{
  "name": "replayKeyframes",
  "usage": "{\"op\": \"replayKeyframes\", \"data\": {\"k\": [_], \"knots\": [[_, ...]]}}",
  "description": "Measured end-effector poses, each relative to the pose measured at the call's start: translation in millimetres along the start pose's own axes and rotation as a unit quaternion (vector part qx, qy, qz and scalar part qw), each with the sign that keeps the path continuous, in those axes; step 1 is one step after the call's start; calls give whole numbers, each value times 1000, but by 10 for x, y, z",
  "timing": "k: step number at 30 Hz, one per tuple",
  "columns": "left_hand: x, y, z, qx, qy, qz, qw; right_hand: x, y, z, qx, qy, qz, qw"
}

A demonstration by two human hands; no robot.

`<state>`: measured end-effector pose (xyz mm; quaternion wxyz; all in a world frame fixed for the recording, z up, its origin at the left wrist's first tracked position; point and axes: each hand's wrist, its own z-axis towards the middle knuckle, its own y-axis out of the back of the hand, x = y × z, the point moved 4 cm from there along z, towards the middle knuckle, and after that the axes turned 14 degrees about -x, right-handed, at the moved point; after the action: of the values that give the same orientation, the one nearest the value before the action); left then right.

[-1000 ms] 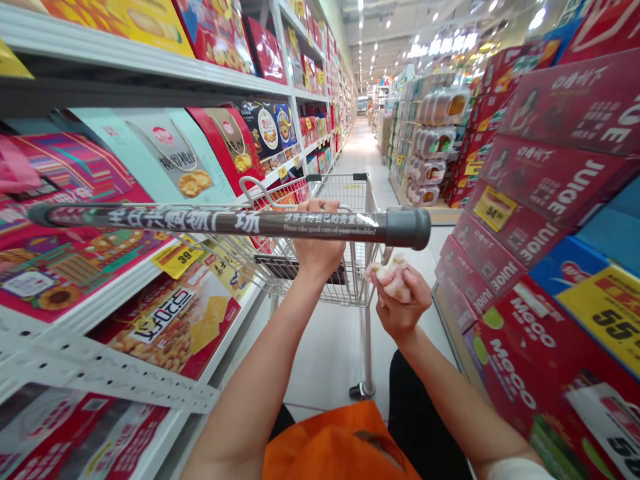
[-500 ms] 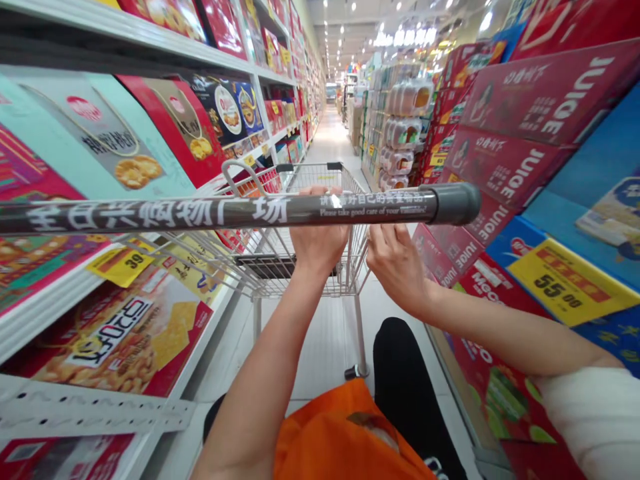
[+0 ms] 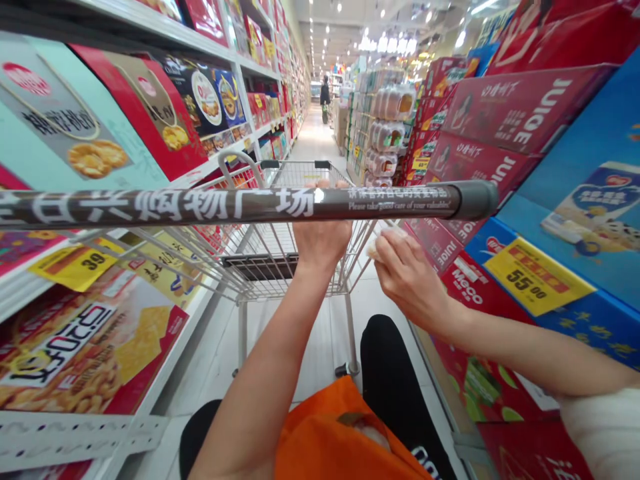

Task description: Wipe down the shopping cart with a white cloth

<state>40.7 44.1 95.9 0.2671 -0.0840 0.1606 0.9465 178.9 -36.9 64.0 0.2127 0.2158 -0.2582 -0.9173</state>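
Note:
The dark cart handle (image 3: 210,205), printed with white lettering, runs across the view. My left hand (image 3: 321,240) is wrapped round it from below, fingertips showing just above the bar. Below the handle's right part, apart from it, my right hand (image 3: 407,277) is closed on a crumpled white cloth or tissue (image 3: 393,233), mostly hidden by the fingers. Beyond the handle stands the wire shopping cart (image 3: 270,280), with a dark panel (image 3: 260,267) at its near side. Both forearms reach in from the bottom and right.
Boxed snacks fill shelves (image 3: 165,373) close on the left. Stacked red juice cartons (image 3: 505,110) and blue boxes (image 3: 590,200) line the right, near my right arm. A tiled aisle (image 3: 320,137) stretches ahead, where a person in dark clothes (image 3: 325,97) stands far off.
The cart and I have advanced a little, and shelf goods slid toward me. My right hand turned slightly and now shows the white cloth or tissue. A distant person has come into view.

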Motion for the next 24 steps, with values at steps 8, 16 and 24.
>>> {"op": "replayKeyframes", "data": {"k": [8, 16, 24], "knots": [[-4, 14, 3, -13, -5, 8, 1000, -85, -193, -20, -5, -15, -23, 1000], [-33, 6, -3, -8, -35, 63, 997, -216, 21, -132, -148, 44, -153, 976], [-66, 21, 4, 5, -33, 69, 997, -117, 34, 96, 16, -24, -131, 991]]}}
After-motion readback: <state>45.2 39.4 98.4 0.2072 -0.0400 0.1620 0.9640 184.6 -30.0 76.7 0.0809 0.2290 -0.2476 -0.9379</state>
